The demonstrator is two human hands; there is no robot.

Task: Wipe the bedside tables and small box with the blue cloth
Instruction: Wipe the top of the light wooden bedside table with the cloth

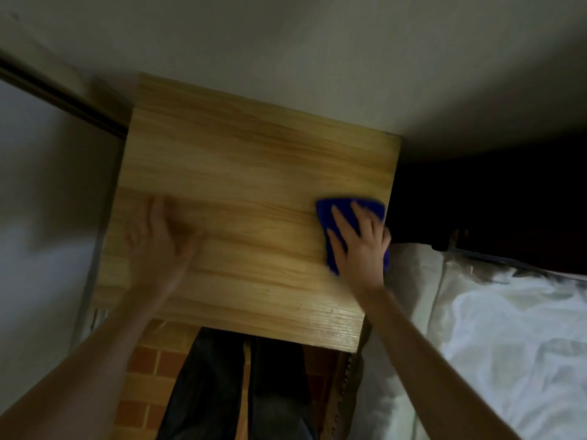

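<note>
We are pressing our right hand (360, 246), fingers spread flat, on the blue cloth (349, 217) at the right edge of the wooden bedside table (247, 185). Our left hand (158, 239), blurred, is lying open over the table's left side. White bedding (508, 328) is lying just beside the table on the right.

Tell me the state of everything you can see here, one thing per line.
Table: wooden top, back against the wall.
Cloth: flat on the table near its right edge, under the right hand.
Right hand: fingers spread, pressing the cloth.
Left hand: open, blurred, at the table's left side; contact unclear.
Bedding: white, rumpled, right of the table.
</note>
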